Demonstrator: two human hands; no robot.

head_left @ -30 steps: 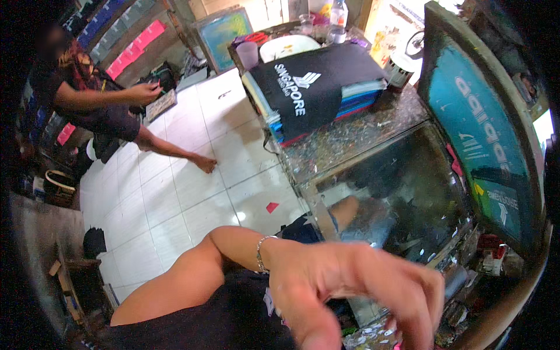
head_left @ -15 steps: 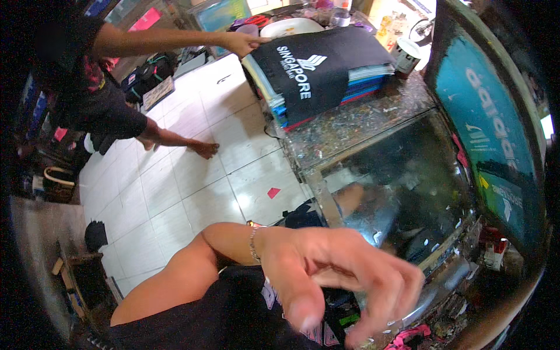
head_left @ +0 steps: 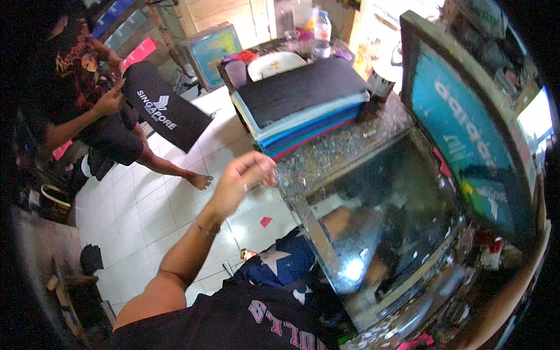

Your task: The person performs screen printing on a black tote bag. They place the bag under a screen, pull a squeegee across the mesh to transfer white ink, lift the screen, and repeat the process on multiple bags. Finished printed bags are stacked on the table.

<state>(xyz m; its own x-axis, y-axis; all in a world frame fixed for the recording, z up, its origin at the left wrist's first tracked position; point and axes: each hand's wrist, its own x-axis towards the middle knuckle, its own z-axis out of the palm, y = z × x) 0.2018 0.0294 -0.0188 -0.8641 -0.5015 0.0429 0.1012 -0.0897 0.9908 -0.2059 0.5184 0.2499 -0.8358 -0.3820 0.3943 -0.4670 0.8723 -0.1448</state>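
My left hand [head_left: 245, 179] hovers over the white floor tiles, just left of the worktable's corner, fingers curled in with nothing in them. A bracelet circles that wrist. Close beyond it lies a thick stack of flat sheets [head_left: 303, 87], black on top, with white, blue and red edges below. Along the right rim my right forearm [head_left: 507, 297] runs up toward a tilted, teal printing screen [head_left: 461, 116] in a dark frame; the fingers there are hidden. At the left a co-worker holds up a black sheet [head_left: 166, 111] with a white print.
The worktable [head_left: 361, 143] is paint-spattered, with a glass panel [head_left: 396, 204] set in front. Behind the stack stand a white tray [head_left: 277, 64], a plastic bottle [head_left: 322, 34] and a can [head_left: 382, 81]. A red scrap [head_left: 266, 221] lies on the tiles.
The co-worker has taken the printed black sheet off the stack and carried it left. My left hand has swung from low over the glass up and left. The view has shifted slightly.
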